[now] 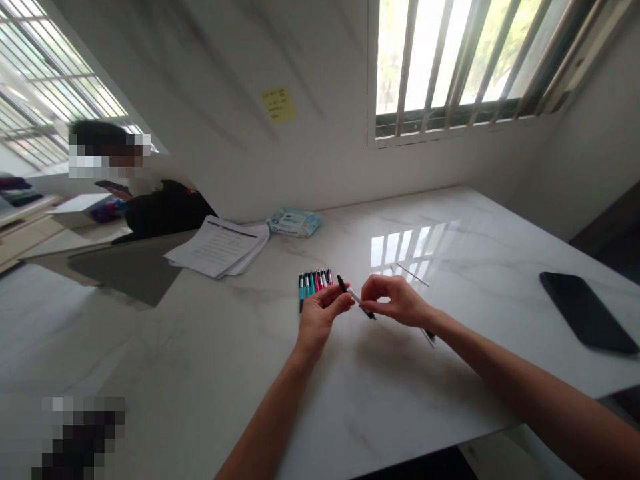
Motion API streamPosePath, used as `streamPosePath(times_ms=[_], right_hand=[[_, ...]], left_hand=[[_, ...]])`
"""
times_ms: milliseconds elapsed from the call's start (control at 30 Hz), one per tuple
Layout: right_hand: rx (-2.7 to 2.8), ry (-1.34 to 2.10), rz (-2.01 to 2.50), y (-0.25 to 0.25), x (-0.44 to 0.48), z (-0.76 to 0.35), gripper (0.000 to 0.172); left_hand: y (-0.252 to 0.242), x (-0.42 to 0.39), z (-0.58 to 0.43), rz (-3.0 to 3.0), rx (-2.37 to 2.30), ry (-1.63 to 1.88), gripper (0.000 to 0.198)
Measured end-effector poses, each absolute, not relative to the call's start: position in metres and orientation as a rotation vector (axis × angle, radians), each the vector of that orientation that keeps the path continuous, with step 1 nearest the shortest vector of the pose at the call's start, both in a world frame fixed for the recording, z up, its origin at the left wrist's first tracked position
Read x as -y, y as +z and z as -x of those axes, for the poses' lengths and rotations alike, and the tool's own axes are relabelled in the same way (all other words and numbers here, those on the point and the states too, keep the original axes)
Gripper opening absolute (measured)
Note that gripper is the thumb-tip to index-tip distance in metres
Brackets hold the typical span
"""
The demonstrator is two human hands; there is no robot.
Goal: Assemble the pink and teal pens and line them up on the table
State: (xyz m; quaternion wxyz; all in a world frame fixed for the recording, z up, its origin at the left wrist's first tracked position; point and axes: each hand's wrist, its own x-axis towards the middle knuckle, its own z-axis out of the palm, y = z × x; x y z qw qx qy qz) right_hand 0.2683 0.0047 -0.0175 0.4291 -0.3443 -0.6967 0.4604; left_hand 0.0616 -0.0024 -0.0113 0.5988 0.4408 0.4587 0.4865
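A black-and-white pen (356,297) is grasped by both hands, held across the small gap between them over the middle of the table. The left hand (323,315) is closed near the pen's upper black end, with fingertips pinching. The right hand (395,300) is curled and pinching it from the other side, with the lower black end showing below the fingers. A row of teal, red and pink pens (315,285) is laid side by side on the white marble table (200,353), just beyond the left hand. A thin pen-like item (428,337) is partly hidden under the right wrist. Loose papers (217,248) and a pack of wipes (294,222) are placed at the far edge. A black phone (586,312) lies near the right edge. A seated person (165,208) is seen past the far left corner.
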Motion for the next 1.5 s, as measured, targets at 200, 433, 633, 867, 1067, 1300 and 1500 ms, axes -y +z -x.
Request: streamPosePath(times_ms=[200,433,633,867,1067,1300,1500], right_hand=[[1.7,1.167,0.864,-0.023,0.001,-0.259,0.02],[1.953,0.595,1.282,-0.012,-0.025,-0.304,0.009],[2.043,0.473,1.694,-0.019,-0.043,-0.338,0.008],[2.074,0.509,1.677,-0.022,-0.041,-0.334,0.022],[1.746,0.972,1.248,-0.011,-0.031,-0.316,0.007],[1.518,1.384,0.782,-0.002,-0.012,-0.288,0.029],[1.561,1.34,0.797,-0.002,-0.012,-0.288,0.022]], left_hand=[[-0.01,0.004,-0.063,-1.118,-1.026,1.076,0.035],[-0.009,0.002,-0.061,-1.115,-1.084,1.156,0.035],[-0.011,-0.002,-0.057,-1.117,-1.108,1.168,0.038],[-0.012,0.001,-0.058,-1.17,-1.102,1.106,0.035],[-0.011,0.006,-0.063,-1.238,-1.084,0.991,0.036],[-0.01,0.011,-0.068,-1.299,-1.01,0.915,0.037],[-0.011,0.011,-0.067,-1.321,-1.011,0.91,0.035]])
